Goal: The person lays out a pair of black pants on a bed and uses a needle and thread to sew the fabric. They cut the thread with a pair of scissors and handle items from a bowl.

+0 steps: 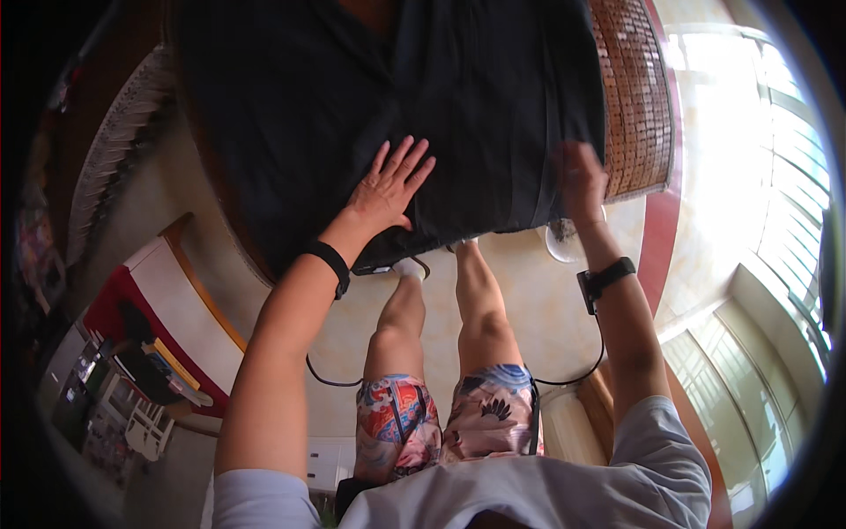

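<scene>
A large black cloth (pixel 291 97) with folds covers most of a brown surface in front of me. My left hand (pixel 388 185) lies on it near its lower edge, palm down, fingers spread. By the cloth's right edge is my right hand (pixel 582 181), smeared by motion, so I cannot make out whether its fingers grip the fabric. A woven tile mat (pixel 638 97) shows beyond that edge, just right of the cloth.
Below the cloth's right part sits a white round container (pixel 564 249) on the pale floor (pixel 335 339). At lower left is a red-and-white covered piece of furniture (pixel 181 309) with items on it. A bright barred window (pixel 789 194) is at the right.
</scene>
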Available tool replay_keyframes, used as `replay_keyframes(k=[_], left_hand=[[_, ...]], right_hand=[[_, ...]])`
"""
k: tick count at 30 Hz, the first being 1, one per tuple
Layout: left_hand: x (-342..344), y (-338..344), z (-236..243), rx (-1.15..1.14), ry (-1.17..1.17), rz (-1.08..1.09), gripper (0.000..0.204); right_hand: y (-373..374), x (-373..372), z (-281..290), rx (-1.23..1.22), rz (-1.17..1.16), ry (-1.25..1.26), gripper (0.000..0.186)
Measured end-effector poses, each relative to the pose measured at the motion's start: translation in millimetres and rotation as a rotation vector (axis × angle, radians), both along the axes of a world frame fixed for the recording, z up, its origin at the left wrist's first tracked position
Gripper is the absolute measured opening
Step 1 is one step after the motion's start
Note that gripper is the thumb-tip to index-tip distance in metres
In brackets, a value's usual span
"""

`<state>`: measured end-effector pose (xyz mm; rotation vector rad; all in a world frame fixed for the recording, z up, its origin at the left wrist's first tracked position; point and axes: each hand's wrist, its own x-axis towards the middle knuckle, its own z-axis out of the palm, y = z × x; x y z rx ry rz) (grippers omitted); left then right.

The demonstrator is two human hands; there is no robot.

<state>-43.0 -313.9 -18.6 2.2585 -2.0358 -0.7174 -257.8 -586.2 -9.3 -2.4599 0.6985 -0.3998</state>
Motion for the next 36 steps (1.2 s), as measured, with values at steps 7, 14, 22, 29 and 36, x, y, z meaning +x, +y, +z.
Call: replay_keyframes(k=[7, 14, 22, 29, 36], left_hand=[[-23.5, 14.9, -10.0, -0.433, 0.229, 0.060, 0.095], [-103.5, 57.0, -38.3, -0.345, 0.117, 0.413, 0.060], [-92.3, 52.0, -39.2, -0.381, 0.486, 0.562, 0.021], [-121.1, 29.6, -31.8, -0.500, 0.108, 0.657, 0.044], [-101.1, 40.7, -16.3, -0.602, 0.197, 0.462, 0.025]], right_hand=[[129.3, -15.1, -17.9, 0.107, 0.595, 0.082, 0.034], [127.7, -17.6, -63.6, -0.137, 0.571, 0.049, 0.018], [109.5, -24.9, -62.9, 0.188, 0.543, -0.011, 0.018], [98.8, -19.3, -43.3, 0.393, 0.515, -0.053, 0.015], [84.3, -26.9, -18.2, 0.410, 0.405, -0.016, 0.014]])
